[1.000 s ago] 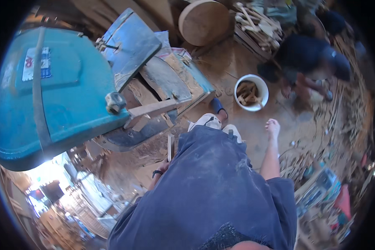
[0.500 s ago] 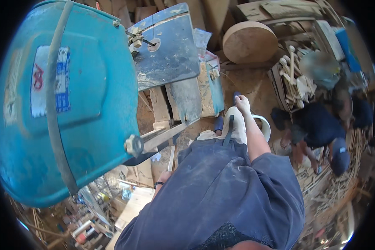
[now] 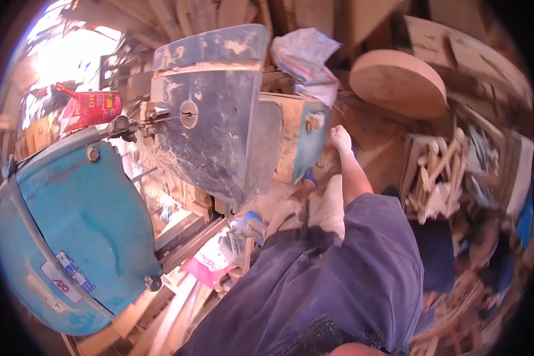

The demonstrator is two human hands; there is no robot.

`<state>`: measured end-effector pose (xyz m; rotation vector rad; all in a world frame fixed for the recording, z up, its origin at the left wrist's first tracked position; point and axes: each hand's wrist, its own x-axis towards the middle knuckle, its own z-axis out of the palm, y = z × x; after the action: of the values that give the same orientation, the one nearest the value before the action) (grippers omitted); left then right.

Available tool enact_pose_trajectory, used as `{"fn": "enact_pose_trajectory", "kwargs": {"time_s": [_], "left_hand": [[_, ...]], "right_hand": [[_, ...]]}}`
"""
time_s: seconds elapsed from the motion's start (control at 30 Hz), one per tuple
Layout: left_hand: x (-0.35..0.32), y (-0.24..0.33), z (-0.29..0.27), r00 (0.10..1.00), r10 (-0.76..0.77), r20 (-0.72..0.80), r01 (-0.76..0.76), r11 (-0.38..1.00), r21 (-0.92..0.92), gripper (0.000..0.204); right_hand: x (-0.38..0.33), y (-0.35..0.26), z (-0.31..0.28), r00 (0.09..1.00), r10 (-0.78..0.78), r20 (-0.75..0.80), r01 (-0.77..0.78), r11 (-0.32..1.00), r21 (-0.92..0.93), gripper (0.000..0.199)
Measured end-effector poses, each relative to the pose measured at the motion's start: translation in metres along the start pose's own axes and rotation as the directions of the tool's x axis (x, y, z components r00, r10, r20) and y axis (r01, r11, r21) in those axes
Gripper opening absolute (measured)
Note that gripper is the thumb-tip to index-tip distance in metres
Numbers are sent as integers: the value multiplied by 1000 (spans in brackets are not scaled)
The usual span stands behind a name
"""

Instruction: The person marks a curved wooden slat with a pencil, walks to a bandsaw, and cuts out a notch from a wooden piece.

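My right hand [image 3: 340,137] is stretched out ahead with its fingers curled. Whatever lies inside it, if anything, is hidden. It is nearest to the side of a teal machine base [image 3: 310,139] that carries a small wooden block. My left hand is out of sight. Ahead and to the left stands a bandsaw with a teal wheel cover [image 3: 95,219] and a dusty grey table [image 3: 219,130]. The table has a round insert [image 3: 188,114] where the blade passes.
A thick round wooden slab [image 3: 397,83] stands beyond my right hand. A crate of pale turned wood pieces [image 3: 436,172] is at the right. A red and white bag [image 3: 92,110] is behind the bandsaw. Dark-clothed people [image 3: 436,249] are low at the right, blurred.
The view has swung left, showing more of the bandsaw table and a bright opening behind it. My left hand, seen low beside my body before, is gone from view. My right hand stays closed.
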<state>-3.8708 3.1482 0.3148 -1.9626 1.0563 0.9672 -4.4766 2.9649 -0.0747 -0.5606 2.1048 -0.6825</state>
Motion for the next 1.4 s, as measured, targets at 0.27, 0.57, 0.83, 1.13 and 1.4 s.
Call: {"fn": "enact_pose_trajectory", "kwargs": {"time_s": [0.27, 0.57, 0.83, 1.13, 1.4], "left_hand": [[-101, 60, 22, 982, -187, 17, 188, 971, -145, 52], [-144, 103, 63, 966, -258, 31, 257, 931, -261, 58], [-119, 113, 68, 975, -221, -3, 209, 926, -313, 68], [-129, 174, 34, 809, 279, -517, -514, 762, -393, 61], [-166, 290, -35, 372, 488, -790, -907, 370, -199, 47]], "right_hand": [[118, 2, 47, 972, -85, 218, 45, 982, 182, 61], [128, -29, 22, 819, -74, 570, -244, 853, 461, 22], [68, -41, -39, 919, 229, 320, -382, 716, 585, 13], [-2, 32, -196, 921, 259, 289, -274, 962, 12, 14], [-44, -28, -276, 999, 43, -16, -32, 902, 431, 14]]}}
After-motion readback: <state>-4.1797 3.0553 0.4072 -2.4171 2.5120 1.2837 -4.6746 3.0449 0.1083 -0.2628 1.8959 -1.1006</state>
